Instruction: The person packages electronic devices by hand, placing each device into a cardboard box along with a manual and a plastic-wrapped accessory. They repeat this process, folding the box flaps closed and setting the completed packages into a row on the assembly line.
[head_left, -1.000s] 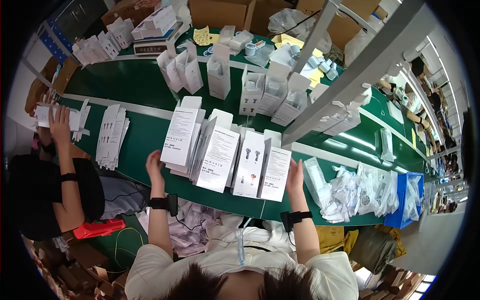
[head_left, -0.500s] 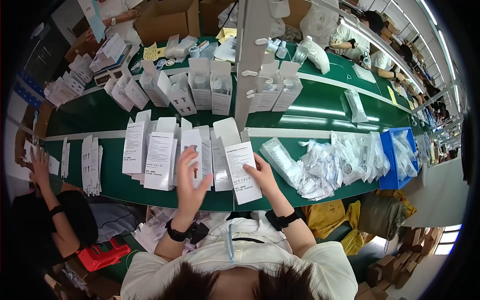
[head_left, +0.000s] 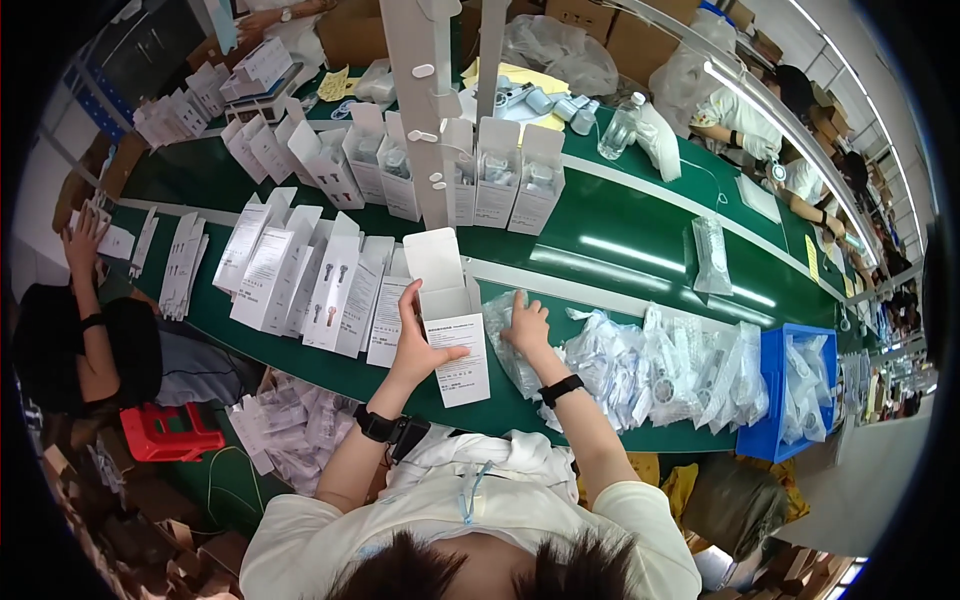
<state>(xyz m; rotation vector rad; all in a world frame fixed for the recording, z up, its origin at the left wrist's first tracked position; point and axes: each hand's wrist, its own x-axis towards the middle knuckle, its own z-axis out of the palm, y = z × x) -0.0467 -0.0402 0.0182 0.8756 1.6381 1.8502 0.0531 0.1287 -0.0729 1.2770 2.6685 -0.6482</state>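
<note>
In my left hand (head_left: 418,350) is an upright white carton (head_left: 462,365) with its top flap raised; the thumb lies across the printed front and the fingers are at its left side. My right hand (head_left: 530,328) reaches onto a bubble-wrap bag (head_left: 503,350) just right of the carton, fingers apart on the plastic. The bag lies on the green table and is partly covered by that hand. Left of the carton stands a row of similar white cartons (head_left: 343,290), several with raised flaps.
Wrapped packets (head_left: 605,365) are heaped right of the bag, beside a blue bin (head_left: 768,400). Filled open cartons (head_left: 495,190) line the far side, by a grey post (head_left: 415,110). Flat cartons (head_left: 184,265) stand at left, near another person's hand (head_left: 86,240). A red stool (head_left: 170,435) is below.
My right hand has let go of the carton and moved onto the bubble-wrap bag. My left hand, empty before, has taken hold of the carton. The view has turned.
</note>
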